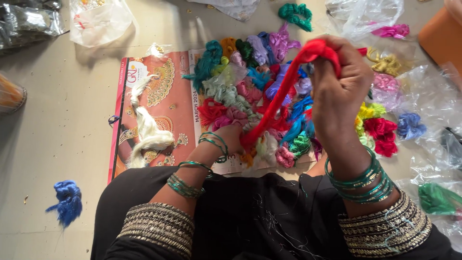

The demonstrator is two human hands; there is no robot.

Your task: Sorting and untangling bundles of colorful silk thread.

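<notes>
A red hank of thread (284, 86) stretches taut between my two hands. My right hand (339, 86) is raised and closed on its upper end. My left hand (232, 137) sits lower, just above my lap, gripping the bottom end. Both wrists carry green bangles. Under the thread lies a heap of coloured thread bundles (250, 77) in pink, purple, teal, green, yellow and blue, resting on a red printed paper sheet (166, 103). A white thread hank (147, 130) lies on that sheet to the left.
A blue thread bundle (67, 200) lies alone on the floor at lower left. A teal hank (296, 14) sits at the top. Clear plastic bags (98, 19) lie at upper left and along the right side, one holding green thread (435, 198). An orange box (442, 36) stands at upper right.
</notes>
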